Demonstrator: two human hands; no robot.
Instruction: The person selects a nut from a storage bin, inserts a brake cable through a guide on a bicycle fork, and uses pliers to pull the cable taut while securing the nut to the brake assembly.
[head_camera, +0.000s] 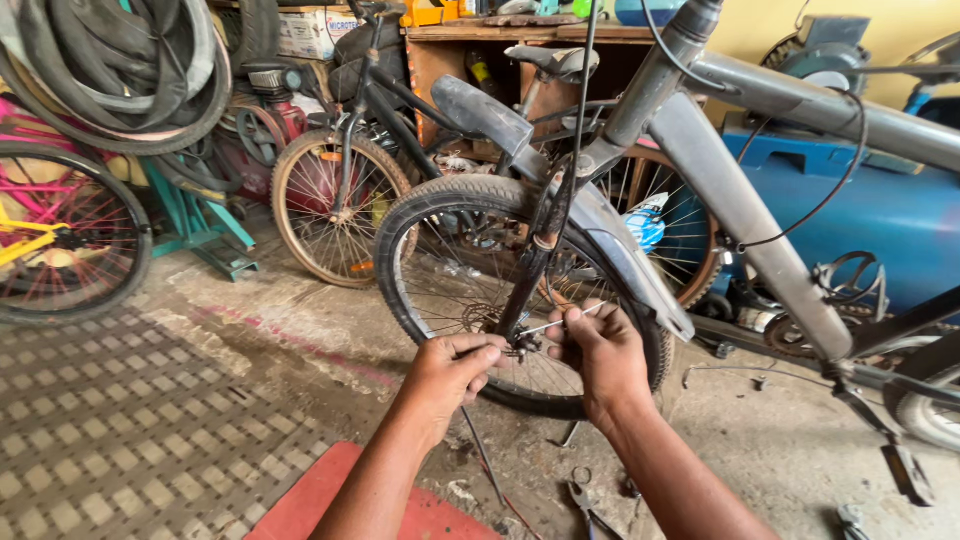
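Both hands at the front wheel (452, 262) hub — right hand (598, 352) pinching a thin metal rod (560, 322) (stiff, light, slippery); left hand (452, 372) closed, contents probably the axle nut.

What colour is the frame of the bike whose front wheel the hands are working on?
Grey: the bike frame is matte grey, seen clearly in the head view.

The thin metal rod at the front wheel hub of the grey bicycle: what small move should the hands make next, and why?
Probably the right hand should guide the thin metal rod a little further toward the front wheel hub while the left hand steadies the hub. Both hands already meet there, and the rod's end seems to lie just beside it; the exact fitting is too small to tell.
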